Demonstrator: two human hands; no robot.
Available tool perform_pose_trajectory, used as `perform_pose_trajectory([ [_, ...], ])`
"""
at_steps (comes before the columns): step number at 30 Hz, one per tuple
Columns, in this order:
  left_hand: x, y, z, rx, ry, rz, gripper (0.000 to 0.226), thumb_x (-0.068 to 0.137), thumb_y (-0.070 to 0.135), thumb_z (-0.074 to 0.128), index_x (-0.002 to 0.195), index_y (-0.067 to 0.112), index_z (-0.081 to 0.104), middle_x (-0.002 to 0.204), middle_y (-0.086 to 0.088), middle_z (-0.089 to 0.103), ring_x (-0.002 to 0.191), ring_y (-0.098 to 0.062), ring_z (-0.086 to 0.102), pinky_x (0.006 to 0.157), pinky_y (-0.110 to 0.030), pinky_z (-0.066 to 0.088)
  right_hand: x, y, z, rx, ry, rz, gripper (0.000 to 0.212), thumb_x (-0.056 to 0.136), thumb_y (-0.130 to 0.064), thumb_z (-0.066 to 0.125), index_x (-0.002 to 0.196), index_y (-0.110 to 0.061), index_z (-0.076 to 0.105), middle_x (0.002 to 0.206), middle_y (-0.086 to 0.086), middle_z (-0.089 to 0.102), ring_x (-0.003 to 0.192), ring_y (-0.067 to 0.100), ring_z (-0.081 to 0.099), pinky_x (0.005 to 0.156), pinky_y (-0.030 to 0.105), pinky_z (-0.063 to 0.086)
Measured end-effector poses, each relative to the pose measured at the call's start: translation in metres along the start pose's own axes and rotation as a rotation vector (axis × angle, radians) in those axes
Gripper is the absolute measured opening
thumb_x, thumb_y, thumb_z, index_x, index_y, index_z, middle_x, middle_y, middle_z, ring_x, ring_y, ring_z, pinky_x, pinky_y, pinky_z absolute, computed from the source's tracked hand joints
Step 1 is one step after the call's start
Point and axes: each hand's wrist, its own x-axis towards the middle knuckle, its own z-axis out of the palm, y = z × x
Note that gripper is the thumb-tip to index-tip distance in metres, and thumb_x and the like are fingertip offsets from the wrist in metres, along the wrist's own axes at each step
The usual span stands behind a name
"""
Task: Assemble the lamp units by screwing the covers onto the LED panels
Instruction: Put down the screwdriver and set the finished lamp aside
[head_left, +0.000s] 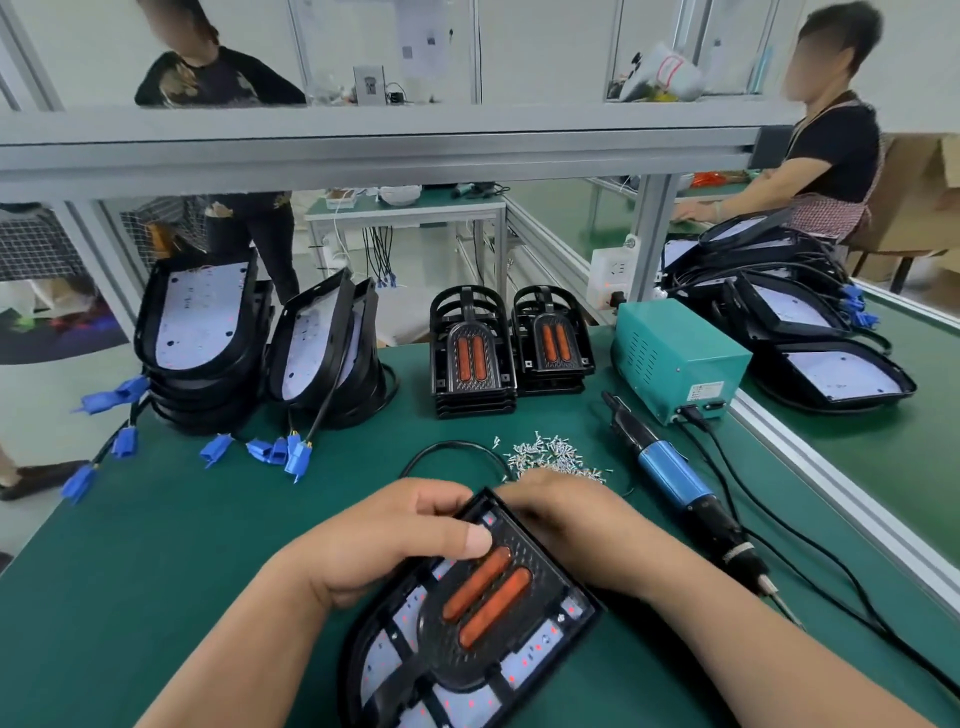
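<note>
Both forearms reach in from the near edge of the green table (182, 545). The left hand (395, 535) curls over the far left edge of the black cover (483, 613), thumb flat beside its two orange lenses, gripping it. The cover sits on the LED panel (524, 665), directly under both hands. The right hand (566, 525) lies palm-down over the far right corner; its fingers are hidden, so its hold cannot be told. Loose screws (550, 452) lie just beyond, the electric screwdriver (675, 478) to the right.
</note>
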Motion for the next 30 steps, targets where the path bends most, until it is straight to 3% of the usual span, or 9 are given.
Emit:
perform_pose_trajectory([
  [3, 0.0, -0.001, -0.002, -0.134, 0.022, 0.067, 0.029, 0.085, 0.011, 0.075, 0.11, -0.002, 0.069, 0.102, -0.025, 0.068, 0.081, -0.03, 0.069, 0.076, -0.037, 0.06, 0.003, -0.01, 0.001, -0.083, 0.009, -0.027, 0.01, 0.101, -0.027, 0.065, 0.11, -0.03, 0.067, 0.098, -0.005, 0.061, 0.095, 0.019, 0.062, 0.083, 0.039, 0.051],
  [6, 0.002, -0.002, -0.005, -0.206, 0.099, 0.129, 0.033, 0.087, 0.013, 0.073, 0.115, -0.003, 0.069, 0.108, -0.031, 0.068, 0.087, -0.034, 0.069, 0.082, -0.042, 0.06, 0.0, -0.009, -0.002, 0.349, 0.193, -0.017, 0.025, 0.098, -0.001, 0.069, 0.118, -0.016, 0.074, 0.112, -0.001, 0.073, 0.107, 0.02, 0.068, 0.096, 0.04, 0.053],
  [8, 0.005, -0.002, -0.006, -0.244, 0.172, 0.167, 0.034, 0.086, 0.015, 0.075, 0.116, -0.001, 0.07, 0.111, -0.033, 0.07, 0.089, -0.035, 0.071, 0.083, -0.043, 0.061, -0.004, -0.009, -0.009, 0.712, 0.287, 0.035, 0.04, 0.101, 0.003, 0.055, 0.131, -0.016, 0.074, 0.129, 0.0, 0.074, 0.121, 0.023, 0.067, 0.108, 0.04, 0.05],
  [13, 0.014, -0.005, 0.002, -0.317, 0.314, 0.229, 0.052, 0.085, 0.027, 0.081, 0.123, -0.005, 0.066, 0.12, -0.038, 0.069, 0.095, -0.039, 0.071, 0.087, -0.05, 0.061, -0.008, -0.012, -0.011, 1.227, 0.316, 0.001, 0.044, 0.113, -0.031, 0.038, 0.144, -0.013, 0.064, 0.144, 0.013, 0.066, 0.129, 0.035, 0.066, 0.104, 0.044, 0.055],
  [16, 0.02, -0.005, 0.011, -0.333, 0.428, 0.308, 0.053, 0.08, 0.035, 0.084, 0.116, -0.001, 0.07, 0.114, -0.031, 0.074, 0.092, -0.037, 0.072, 0.087, -0.049, 0.061, -0.008, -0.011, -0.007, 1.334, 0.335, -0.062, 0.081, 0.095, -0.063, 0.067, 0.151, -0.007, 0.051, 0.152, 0.019, 0.058, 0.135, 0.041, 0.06, 0.109, 0.057, 0.052],
  [18, 0.023, -0.006, 0.017, -0.347, 0.498, 0.365, 0.049, 0.08, 0.037, 0.084, 0.109, 0.0, 0.07, 0.108, -0.027, 0.076, 0.09, -0.035, 0.071, 0.086, -0.049, 0.06, -0.006, -0.011, -0.009, 1.318, 0.365, -0.025, 0.109, 0.076, -0.068, 0.084, 0.157, -0.009, 0.04, 0.156, 0.013, 0.056, 0.141, 0.037, 0.057, 0.111, 0.051, 0.052],
  [20, 0.026, -0.008, 0.022, -0.314, 0.548, 0.422, 0.041, 0.082, 0.039, 0.083, 0.103, 0.005, 0.073, 0.104, -0.021, 0.077, 0.087, -0.031, 0.072, 0.083, -0.047, 0.061, -0.007, -0.012, -0.012, 1.367, 0.351, -0.019, 0.113, 0.072, -0.061, 0.091, 0.16, -0.014, 0.038, 0.155, 0.01, 0.058, 0.143, 0.035, 0.055, 0.114, 0.051, 0.05],
  [24, 0.03, -0.012, 0.028, -0.213, 0.645, 0.507, 0.036, 0.083, 0.044, 0.083, 0.102, 0.014, 0.077, 0.101, -0.014, 0.079, 0.088, -0.026, 0.073, 0.086, -0.051, 0.061, -0.01, -0.017, -0.014, 1.417, 0.25, -0.136, 0.07, 0.093, -0.017, 0.075, 0.158, -0.021, 0.048, 0.156, 0.017, 0.055, 0.142, 0.043, 0.054, 0.115, 0.06, 0.046],
  [30, 0.03, -0.015, 0.025, -0.077, 0.663, 0.612, 0.042, 0.085, 0.053, 0.084, 0.108, 0.019, 0.076, 0.107, -0.009, 0.08, 0.097, -0.02, 0.073, 0.088, -0.039, 0.061, -0.011, -0.014, -0.013, 1.389, 0.247, -0.174, 0.076, 0.096, 0.005, 0.062, 0.161, -0.03, 0.044, 0.148, 0.021, 0.062, 0.128, 0.035, 0.065, 0.104, 0.045, 0.054],
])
